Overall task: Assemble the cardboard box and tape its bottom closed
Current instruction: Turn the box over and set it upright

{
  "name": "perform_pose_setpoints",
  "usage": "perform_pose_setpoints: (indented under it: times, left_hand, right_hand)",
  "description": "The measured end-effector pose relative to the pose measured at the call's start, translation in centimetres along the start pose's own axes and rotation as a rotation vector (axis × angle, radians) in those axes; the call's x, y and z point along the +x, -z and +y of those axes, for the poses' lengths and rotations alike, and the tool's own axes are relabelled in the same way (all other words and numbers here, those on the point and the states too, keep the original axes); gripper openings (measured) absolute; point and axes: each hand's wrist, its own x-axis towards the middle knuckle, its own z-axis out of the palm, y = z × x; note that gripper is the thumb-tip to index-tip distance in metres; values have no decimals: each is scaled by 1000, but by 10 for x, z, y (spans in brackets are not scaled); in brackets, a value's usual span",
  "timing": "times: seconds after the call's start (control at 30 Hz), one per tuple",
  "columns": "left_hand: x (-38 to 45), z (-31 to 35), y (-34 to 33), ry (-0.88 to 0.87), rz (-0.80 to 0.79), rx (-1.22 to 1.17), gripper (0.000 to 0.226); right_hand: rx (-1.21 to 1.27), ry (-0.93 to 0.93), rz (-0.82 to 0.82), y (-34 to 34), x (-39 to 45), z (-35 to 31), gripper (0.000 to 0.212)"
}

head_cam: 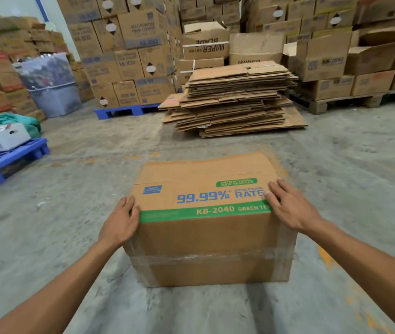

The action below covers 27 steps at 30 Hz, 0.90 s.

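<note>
A brown cardboard box (206,227) with blue "99.99% RATE" print and a green "KB-2040" band lies on its side on the concrete floor just ahead of me. Clear tape runs across the flaps of the face turned toward me. My left hand (119,222) presses against the box's left upper edge, fingers curled onto the printed panel. My right hand (290,206) lies flat on the right upper corner, fingers spread over the print. Both hands hold the box between them.
A tall pile of flattened cartons (235,100) lies on the floor straight ahead. Stacked boxes on a blue pallet (124,112) and a wooden pallet (336,102) line the back. Another blue pallet (10,160) with a white box sits left. Bare floor surrounds the box.
</note>
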Motion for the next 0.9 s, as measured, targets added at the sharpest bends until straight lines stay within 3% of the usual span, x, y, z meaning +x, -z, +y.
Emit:
perform_pose_setpoints:
  times: [0.1, 0.2, 0.3, 0.37, 0.47, 0.63, 0.73, 0.9]
  left_hand:
    - [15, 13, 12, 61, -142, 13, 72]
    - [22, 26, 18, 143, -256, -26, 72]
    - [29, 27, 19, 176, -282, -58, 78]
    - [35, 25, 18, 186, -270, -86, 81]
    - [44, 20, 16, 179, -256, -223, 86]
    - [49, 14, 12, 198, -256, -514, 81]
    - [45, 14, 10, 167, -263, -563, 78]
    - [37, 22, 11, 127, -244, -582, 72]
  right_hand:
    - [-97, -33, -148, 4, 18, 3, 77]
    - [-62, -49, -232, 12, 31, 3, 71]
    - [279, -117, -221, 19, 33, 11, 79]
    - [546, -305, -265, 20, 30, 18, 83]
    - [645, -419, -354, 16, 36, 25, 57]
    - [709, -538, -333, 16, 51, 22, 52]
    - [753, -621, -314, 15, 56, 27, 61]
    - [750, -563, -244, 14, 55, 25, 58]
